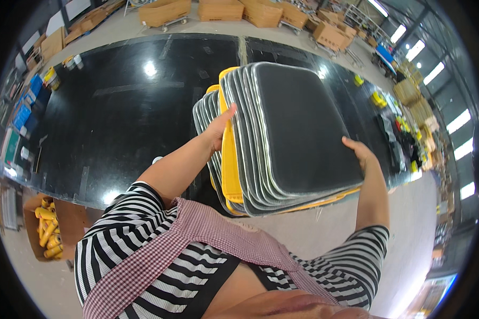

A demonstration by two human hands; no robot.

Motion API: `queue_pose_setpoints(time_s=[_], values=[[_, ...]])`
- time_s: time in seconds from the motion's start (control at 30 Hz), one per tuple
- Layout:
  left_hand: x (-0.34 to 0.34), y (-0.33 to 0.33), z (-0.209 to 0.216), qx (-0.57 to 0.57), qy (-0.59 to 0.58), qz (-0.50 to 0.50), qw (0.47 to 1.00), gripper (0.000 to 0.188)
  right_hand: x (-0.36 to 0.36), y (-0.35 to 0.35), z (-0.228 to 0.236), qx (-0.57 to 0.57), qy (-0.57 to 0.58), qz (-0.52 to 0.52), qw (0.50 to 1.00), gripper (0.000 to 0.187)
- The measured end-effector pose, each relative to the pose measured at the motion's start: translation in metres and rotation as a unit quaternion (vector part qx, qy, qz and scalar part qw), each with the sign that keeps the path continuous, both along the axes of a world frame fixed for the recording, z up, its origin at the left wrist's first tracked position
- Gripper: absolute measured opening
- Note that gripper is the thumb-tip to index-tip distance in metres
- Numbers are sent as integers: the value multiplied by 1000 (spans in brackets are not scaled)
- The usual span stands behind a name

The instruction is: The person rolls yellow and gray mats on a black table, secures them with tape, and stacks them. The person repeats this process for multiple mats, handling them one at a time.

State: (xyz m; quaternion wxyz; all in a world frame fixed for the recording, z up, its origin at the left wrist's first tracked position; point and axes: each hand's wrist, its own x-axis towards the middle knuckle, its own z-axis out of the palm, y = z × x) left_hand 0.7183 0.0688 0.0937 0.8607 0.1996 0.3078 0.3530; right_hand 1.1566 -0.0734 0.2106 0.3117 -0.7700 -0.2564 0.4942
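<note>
A thick stack of dark rectangular mats (pixel 311 127) with rounded corners and pale grey edges is tilted up at the table's near side, its broad black face toward me. A yellow panel (pixel 230 167) of similar outline stands among the layers on the left, and more yellow edges show below. My left hand (pixel 219 129) grips the stack's left side, thumb over the yellow panel's edge, other fingers hidden. Along the right edge my right hand (pixel 360 152) is closed, thumb on the black face and its fingers out of sight behind. Whether the lowest layers rest on the table is unclear.
A shiny black table (pixel 127 117) with tape patches spreads around the stack. Yellow rolls (pixel 378 99) and dark bags (pixel 391 141) lie at its right end. A cardboard box (pixel 69 228) of yellow pieces stands lower left; several cartons (pixel 221 9) line the far floor.
</note>
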Motion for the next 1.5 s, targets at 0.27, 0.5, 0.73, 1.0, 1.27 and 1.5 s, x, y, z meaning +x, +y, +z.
queue_pose_setpoints(time_s=[0.27, 0.5, 0.73, 1.0, 1.27, 1.5], values=[[-17, -12, 18, 150, 80, 26, 985, 41, -58, -9, 20, 177, -248, 85, 948, 66], [-153, -87, 26, 312, 29, -28, 949, 65, -185, -137, 40, 223, -280, 99, 928, 89], [-246, -136, 59, 369, -41, 73, 926, 69, -263, -93, 90, 256, -337, 186, 887, 101], [-359, -161, 106, 431, -25, 257, 865, 67, -380, 41, 156, 325, -265, 355, 836, 87], [-504, -140, 12, 373, 71, 461, 802, 55, -651, 271, 74, 350, -187, 581, 710, 70], [-524, -154, -117, 73, 176, 489, 851, 46, -779, 241, -124, 359, -213, 583, 697, 62]])
